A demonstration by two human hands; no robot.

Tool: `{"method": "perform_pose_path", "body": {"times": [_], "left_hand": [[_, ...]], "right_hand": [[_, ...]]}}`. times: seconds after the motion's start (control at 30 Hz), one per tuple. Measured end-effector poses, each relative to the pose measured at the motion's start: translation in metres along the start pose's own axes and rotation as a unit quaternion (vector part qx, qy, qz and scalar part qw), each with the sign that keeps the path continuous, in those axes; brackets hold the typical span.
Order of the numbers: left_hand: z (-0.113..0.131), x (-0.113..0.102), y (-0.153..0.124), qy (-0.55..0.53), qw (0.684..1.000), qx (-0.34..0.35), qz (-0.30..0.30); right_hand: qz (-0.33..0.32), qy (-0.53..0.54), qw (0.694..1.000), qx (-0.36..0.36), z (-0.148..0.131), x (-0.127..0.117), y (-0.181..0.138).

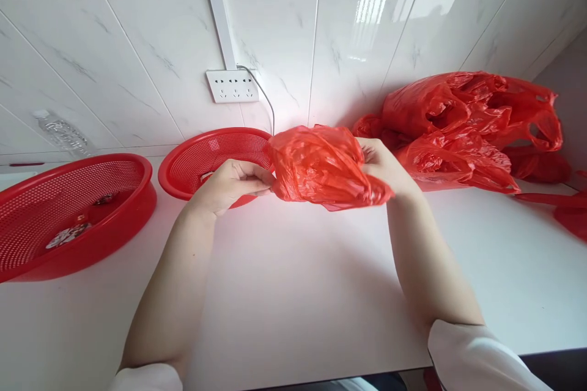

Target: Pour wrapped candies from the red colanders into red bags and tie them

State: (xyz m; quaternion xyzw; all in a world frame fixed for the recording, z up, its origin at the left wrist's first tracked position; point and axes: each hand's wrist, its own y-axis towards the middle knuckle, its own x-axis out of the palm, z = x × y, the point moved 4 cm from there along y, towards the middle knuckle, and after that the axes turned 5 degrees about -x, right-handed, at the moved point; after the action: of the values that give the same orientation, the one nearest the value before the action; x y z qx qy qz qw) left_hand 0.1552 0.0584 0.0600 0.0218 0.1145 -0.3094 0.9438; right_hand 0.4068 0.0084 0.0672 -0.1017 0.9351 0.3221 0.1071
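Observation:
A crumpled red plastic bag (316,168) hangs above the white table between my two hands. My left hand (233,183) pinches its left edge between thumb and fingers. At the bag's right side, my right hand (383,165) is closed on the gathered plastic, and the bag covers part of its fingers. What the bag contains, if anything, cannot be made out. Behind my left hand stands a red mesh basket (183,162), partly hidden by that hand and the bag.
A larger red basket (132,195) at the left holds a few small items. Several full red plastic bags (440,110) are heaped at the back right. A clear plastic bottle (64,133) lies by the tiled wall, which carries a socket panel (233,87) with a cable.

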Motion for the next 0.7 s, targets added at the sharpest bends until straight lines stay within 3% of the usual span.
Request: {"method": "perform_pose_path", "body": {"times": [0.13,0.2,0.33,0.5,0.6,0.7], "left_hand": [[-0.002,0.01,0.001,-0.063,0.996,-0.048,-0.041],[-0.004,0.02,0.004,-0.051,0.996,-0.035,-0.067],[-0.011,0.023,0.012,0.061,0.997,-0.021,-0.032],[-0.014,0.0,0.008,0.133,0.989,-0.062,0.005],[-0.014,-0.017,0.002,0.18,0.979,-0.075,0.057],[-0.011,-0.026,-0.003,0.202,0.972,-0.062,0.107]], "right_hand": [[0.005,0.003,1.0,-0.022,-0.003,-0.002,-0.001],[0.0,-0.01,1.0,-0.022,-0.004,0.004,-0.001],[-0.015,-0.061,0.998,-0.022,-0.008,0.008,-0.001],[0.027,-0.062,0.998,0.006,-0.01,-0.017,-0.007],[0.119,-0.109,0.987,-0.002,-0.011,-0.041,-0.013],[0.306,-0.177,0.934,-0.053,-0.003,-0.07,-0.021]]}}
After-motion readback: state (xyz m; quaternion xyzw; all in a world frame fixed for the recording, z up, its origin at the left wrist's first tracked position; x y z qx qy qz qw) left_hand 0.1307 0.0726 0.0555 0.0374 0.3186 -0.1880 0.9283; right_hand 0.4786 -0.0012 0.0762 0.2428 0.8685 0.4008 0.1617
